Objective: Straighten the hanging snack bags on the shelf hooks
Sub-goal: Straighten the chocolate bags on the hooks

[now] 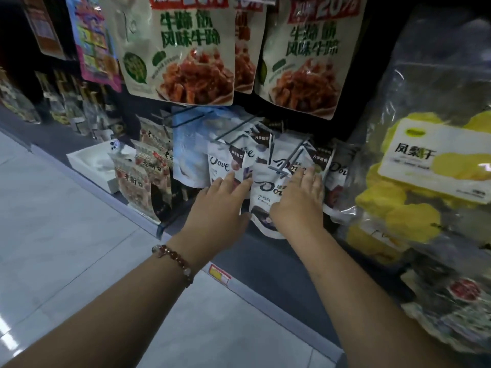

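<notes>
Dove bags [268,187] pressed flat by left hand [225,197] and right hand [300,200].

"Dove" on the white chocolate bags [268,187]; "20%" on the beef snack bags [183,49]; "凤梨干" on the yellow dried-fruit bag [414,151]
</notes>
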Motion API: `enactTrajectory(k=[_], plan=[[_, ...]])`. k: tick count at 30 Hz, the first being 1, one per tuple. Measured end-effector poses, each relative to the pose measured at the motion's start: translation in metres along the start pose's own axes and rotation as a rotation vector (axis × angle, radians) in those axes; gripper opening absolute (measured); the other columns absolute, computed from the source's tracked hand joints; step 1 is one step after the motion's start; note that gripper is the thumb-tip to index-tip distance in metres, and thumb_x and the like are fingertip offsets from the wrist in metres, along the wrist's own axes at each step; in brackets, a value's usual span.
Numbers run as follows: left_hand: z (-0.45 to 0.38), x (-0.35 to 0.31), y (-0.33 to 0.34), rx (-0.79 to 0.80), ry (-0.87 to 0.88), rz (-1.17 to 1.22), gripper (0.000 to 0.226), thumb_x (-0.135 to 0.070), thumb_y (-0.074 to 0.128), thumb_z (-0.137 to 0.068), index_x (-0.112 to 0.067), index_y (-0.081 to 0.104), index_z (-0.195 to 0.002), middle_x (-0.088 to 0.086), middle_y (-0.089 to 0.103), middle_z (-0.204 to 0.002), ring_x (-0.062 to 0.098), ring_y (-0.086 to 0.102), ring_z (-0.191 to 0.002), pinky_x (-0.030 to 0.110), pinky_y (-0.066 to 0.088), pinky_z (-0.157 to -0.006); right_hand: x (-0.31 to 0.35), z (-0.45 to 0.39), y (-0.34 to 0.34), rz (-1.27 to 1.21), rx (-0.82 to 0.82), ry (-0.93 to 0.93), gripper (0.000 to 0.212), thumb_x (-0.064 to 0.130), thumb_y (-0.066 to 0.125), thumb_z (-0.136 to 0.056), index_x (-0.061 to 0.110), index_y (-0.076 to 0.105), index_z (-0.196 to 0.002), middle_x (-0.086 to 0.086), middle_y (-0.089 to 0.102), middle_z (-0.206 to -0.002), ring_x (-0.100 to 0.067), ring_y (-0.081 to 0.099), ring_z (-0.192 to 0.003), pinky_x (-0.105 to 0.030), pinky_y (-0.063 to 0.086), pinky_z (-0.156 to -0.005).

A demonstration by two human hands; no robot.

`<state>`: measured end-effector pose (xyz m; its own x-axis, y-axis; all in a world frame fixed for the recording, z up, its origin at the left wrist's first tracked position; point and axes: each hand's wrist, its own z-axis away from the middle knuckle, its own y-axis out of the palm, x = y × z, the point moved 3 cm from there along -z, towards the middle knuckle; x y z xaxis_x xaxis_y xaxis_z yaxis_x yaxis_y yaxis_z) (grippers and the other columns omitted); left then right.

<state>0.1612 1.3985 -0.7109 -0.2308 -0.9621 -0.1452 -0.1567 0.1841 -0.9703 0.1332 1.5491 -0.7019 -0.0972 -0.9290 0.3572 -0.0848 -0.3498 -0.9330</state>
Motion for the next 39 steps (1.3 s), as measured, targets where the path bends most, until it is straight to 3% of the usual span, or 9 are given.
enactTrajectory(k=[3, 5, 8, 20, 24, 27, 30, 36, 39], plan=[[-0.002, 0.003, 0.004, -0.001, 0.001, 0.005, 0.070, -0.043, 0.051, -0.097, -0.028, 0.017, -0.156, 0.013, 0.015, -0.163, 0.033, 0.019, -0.148, 0.046, 0.024, -0.117, -0.006, -0.016, 0.003, -0.051, -0.136, -0.029, 0.076, 0.013, 0.058, -0.090, 0.006, 0.017, -0.153, -0.016, 0.020, -0.160, -0.032, 0.008, -0.150, -0.041, 0.002, -0.122], [-0.001, 0.004, 0.005, 0.017, 0.002, 0.010, 0.070, -0.043, 0.050, -0.097, -0.028, 0.017, -0.156, 0.013, 0.014, -0.163, 0.032, 0.018, -0.149, 0.045, 0.023, -0.117, -0.006, -0.019, 0.002, -0.089, -0.255, -0.059, 0.044, 0.015, 0.053, -0.094, 0.009, 0.045, -0.136, -0.012, 0.049, -0.138, -0.032, 0.037, -0.133, -0.040, 0.022, -0.115], [0.000, 0.006, 0.002, 0.009, -0.002, 0.010, 0.069, -0.041, 0.052, -0.095, -0.026, 0.021, -0.155, 0.014, 0.017, -0.162, 0.033, 0.021, -0.147, 0.046, 0.026, -0.115, -0.009, -0.017, 0.001, -0.192, -0.271, -0.050, 0.018, 0.019, 0.053, -0.097, 0.011, 0.057, -0.113, -0.009, 0.064, -0.110, -0.033, 0.057, -0.105, -0.045, 0.043, -0.098], [0.039, 0.004, -0.027, 0.019, -0.015, -0.028, 0.070, -0.041, 0.049, -0.099, -0.028, 0.012, -0.157, 0.010, 0.011, -0.165, 0.029, 0.013, -0.150, 0.045, 0.020, -0.118, -0.003, 0.046, 0.002, -0.276, -0.020, -0.249, 0.003, 0.023, 0.062, -0.094, 0.024, 0.064, -0.096, 0.007, 0.067, -0.095, -0.018, 0.063, -0.089, -0.040, 0.053, -0.082], [0.056, 0.006, -0.031, 0.004, 0.070, 0.015, 0.058, -0.043, 0.052, -0.097, -0.030, 0.034, -0.151, 0.003, 0.030, -0.159, 0.027, 0.024, -0.147, 0.046, 0.026, -0.117, 0.006, 0.063, -0.003, -0.279, 0.052, -0.406, 0.007, 0.030, 0.065, -0.093, 0.027, 0.066, -0.098, 0.010, 0.063, -0.091, -0.014, 0.059, -0.089, -0.032, 0.048, -0.076], [0.065, 0.009, -0.039, -0.076, 0.083, 0.046, 0.032, -0.044, 0.054, -0.096, -0.024, 0.063, -0.119, -0.001, 0.067, -0.117, 0.021, 0.057, -0.111, 0.038, 0.048, -0.092, 0.018, 0.073, -0.004, -0.288, 0.038, -0.493, 0.007, 0.032, 0.066, -0.091, 0.027, 0.066, -0.095, 0.010, 0.060, -0.088, -0.015, 0.056, -0.090, -0.034, 0.047, -0.077], [0.073, 0.014, -0.049, -0.084, -0.008, 0.063, 0.028, -0.043, 0.051, -0.098, -0.020, 0.064, -0.104, -0.002, 0.068, -0.092, 0.021, 0.063, -0.084, 0.033, 0.051, -0.068, 0.031, 0.076, -0.002, -0.265, 0.010, -0.554, 0.009, 0.033, 0.065, -0.091, 0.026, 0.067, -0.095, 0.010, 0.059, -0.088, -0.013, 0.054, -0.090, -0.034, 0.046, -0.077], [0.080, 0.036, -0.056, -0.084, -0.164, 0.090, 0.019, -0.037, 0.049, -0.099, -0.022, 0.060, -0.100, -0.001, 0.068, -0.092, 0.023, 0.064, -0.081, 0.031, 0.049, -0.062, 0.061, 0.064, -0.004, -0.369, 0.001, -0.529, 0.035, 0.027, 0.055, -0.097, 0.020, 0.059, -0.130, 0.003, 0.055, -0.128, -0.016, 0.052, -0.117, -0.023, 0.041, -0.093], [0.080, 0.050, -0.056, -0.102, -0.202, 0.047, 0.020, -0.036, 0.048, -0.099, -0.020, 0.060, -0.096, 0.001, 0.067, -0.088, 0.024, 0.060, -0.077, 0.030, 0.041, -0.057, 0.077, 0.040, -0.003, -0.192, -0.107, -0.499, 0.054, 0.018, 0.051, -0.095, 0.011, 0.039, -0.147, -0.005, 0.041, -0.148, -0.023, 0.038, -0.136, -0.032, 0.034, -0.110]])
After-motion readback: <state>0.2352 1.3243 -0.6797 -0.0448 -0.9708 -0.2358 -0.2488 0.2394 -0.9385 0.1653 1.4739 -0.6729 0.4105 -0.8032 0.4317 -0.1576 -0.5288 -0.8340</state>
